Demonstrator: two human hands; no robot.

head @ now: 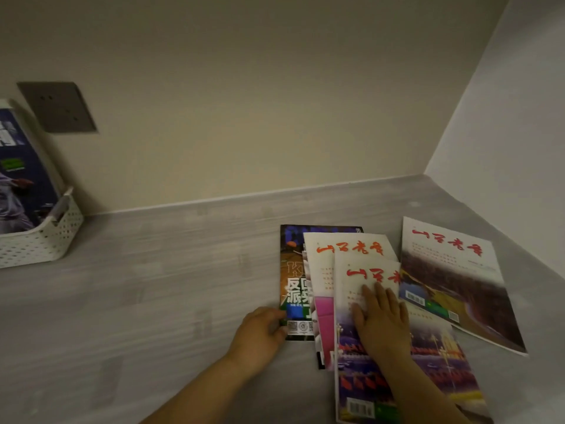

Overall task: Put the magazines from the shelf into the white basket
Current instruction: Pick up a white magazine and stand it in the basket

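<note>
Several magazines lie fanned on the grey shelf [153, 286] at the right. A dark basketball magazine [293, 270] is at the bottom left of the pile, and my left hand [260, 335] pinches its lower left corner. On top lies a white magazine with red lettering [367, 280]; my right hand [380, 319] rests flat on it, fingers spread. Another white magazine [345, 246] sits between them. A further one [452, 280] lies apart at the right. The white perforated basket [42, 240] stands at the far left with a dark blue magazine [18, 179] upright in it.
A beige back wall carries a grey wall socket [58, 107] above the basket. A white side wall [504, 148] closes the shelf on the right. Bare shelf surface stretches between the basket and the pile.
</note>
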